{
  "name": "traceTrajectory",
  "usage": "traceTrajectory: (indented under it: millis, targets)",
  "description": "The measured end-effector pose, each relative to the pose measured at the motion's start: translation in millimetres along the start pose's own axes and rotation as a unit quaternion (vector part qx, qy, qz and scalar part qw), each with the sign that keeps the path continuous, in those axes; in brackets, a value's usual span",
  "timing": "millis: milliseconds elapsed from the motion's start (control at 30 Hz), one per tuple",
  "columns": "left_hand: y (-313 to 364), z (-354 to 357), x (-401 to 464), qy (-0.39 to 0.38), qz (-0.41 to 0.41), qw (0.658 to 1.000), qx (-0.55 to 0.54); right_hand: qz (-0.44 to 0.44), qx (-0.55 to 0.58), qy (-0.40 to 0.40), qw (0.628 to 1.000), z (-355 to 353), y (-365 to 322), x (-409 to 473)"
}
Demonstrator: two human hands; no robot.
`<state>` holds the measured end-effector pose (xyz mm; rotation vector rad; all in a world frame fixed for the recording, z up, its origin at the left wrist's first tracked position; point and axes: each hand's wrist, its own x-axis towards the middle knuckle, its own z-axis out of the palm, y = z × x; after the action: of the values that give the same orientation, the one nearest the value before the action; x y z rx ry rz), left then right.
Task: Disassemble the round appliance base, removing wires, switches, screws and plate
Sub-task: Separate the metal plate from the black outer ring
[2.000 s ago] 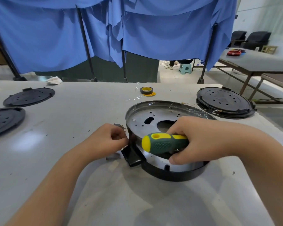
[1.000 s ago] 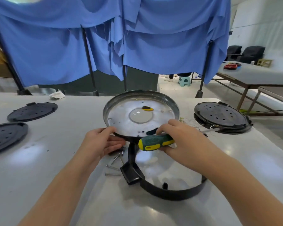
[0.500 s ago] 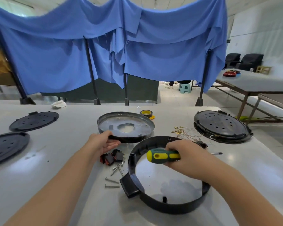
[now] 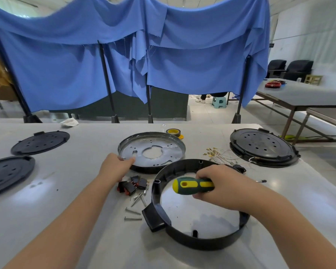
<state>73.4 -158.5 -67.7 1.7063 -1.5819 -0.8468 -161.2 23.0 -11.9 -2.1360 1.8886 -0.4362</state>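
The round metal plate (image 4: 163,150) lies flat on the table behind the black plastic base ring (image 4: 202,241). My left hand (image 4: 114,167) grips the plate's near left rim. My right hand (image 4: 221,185) hovers over the ring, closed around a green and yellow screwdriver (image 4: 190,186). Black and red switches (image 4: 133,186) and loose screws (image 4: 136,202) lie between plate and ring. Removed wires (image 4: 219,154) with brass terminals lie to the right of the plate.
Two black round covers (image 4: 40,142) (image 4: 6,173) lie at the left and a stacked black base (image 4: 262,147) at the right. A yellow tape roll (image 4: 174,132) sits behind the plate. A screwdriver bit (image 4: 261,181) lies right of the ring. Blue curtains hang beyond the table.
The metal plate was lifted out of the black ring, tilted up, then set down flat on the table behind it. My right hand kept the screwdriver throughout.
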Motion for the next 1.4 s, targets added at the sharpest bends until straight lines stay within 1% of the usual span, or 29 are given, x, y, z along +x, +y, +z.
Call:
traceTrajectory:
  millis: [67,133,233,367,467,567,667,800,867,1000,1067,1133,1167,1233,1300,1333,1367,1400]
  targets:
    - [3,-3,-13,0.035,0.039,0.998,0.04,-0.015,0.005,0.007,1.0,-3,-3,-1]
    - [6,-7,-30,0.044,0.085,0.994,0.055,-0.024,0.012,0.019,0.999,-6,-6,-4]
    - [11,-11,-60,0.006,0.151,0.988,0.036,-0.036,0.012,0.027,0.999,-11,-10,-8]
    - [15,-12,-104,-0.051,0.218,0.974,-0.017,-0.047,0.025,0.01,0.999,-7,-15,-19]
    - [12,-13,-127,-0.084,0.246,0.965,-0.031,-0.038,0.008,-0.003,0.999,4,-12,-32]
    - [3,-9,-141,-0.111,0.271,0.956,0.003,-0.014,0.008,-0.015,1.0,14,-5,-49]
    - [-6,-4,-145,-0.103,0.272,0.957,-0.016,-0.012,-0.006,-0.025,1.0,26,-2,-60]
    - [-12,2,-145,-0.077,0.272,0.959,-0.03,-0.017,-0.015,-0.004,1.0,34,-3,-64]
    - [-15,5,-144,-0.069,0.257,0.963,-0.05,-0.024,-0.002,0.004,1.0,34,-2,-65]
    - [-17,6,-141,-0.058,0.187,0.971,-0.136,-0.049,0.022,0.041,0.998,35,-3,-68]
    - [-15,5,-137,-0.05,0.128,0.976,-0.169,-0.057,0.035,0.07,0.995,33,-4,-68]
    - [-11,6,-135,-0.059,0.042,0.975,-0.212,-0.055,0.045,0.089,0.993,29,-4,-68]
    - [-9,6,-136,-0.081,-0.011,0.962,-0.26,-0.055,0.049,0.095,0.993,28,-4,-68]
    - [-5,8,-142,-0.16,-0.1,0.917,-0.352,-0.061,0.058,0.107,0.991,26,-4,-68]
    - [-1,11,-152,-0.235,-0.155,0.881,-0.379,-0.067,0.059,0.118,0.989,26,-4,-69]
    - [0,13,-158,-0.258,-0.16,0.88,-0.365,-0.068,0.059,0.121,0.989,26,-4,-69]
    - [0,17,-163,-0.267,-0.142,0.895,-0.326,-0.069,0.06,0.122,0.988,26,-4,-69]
    - [0,20,-167,-0.269,-0.095,0.924,-0.253,-0.07,0.061,0.123,0.988,26,-4,-69]
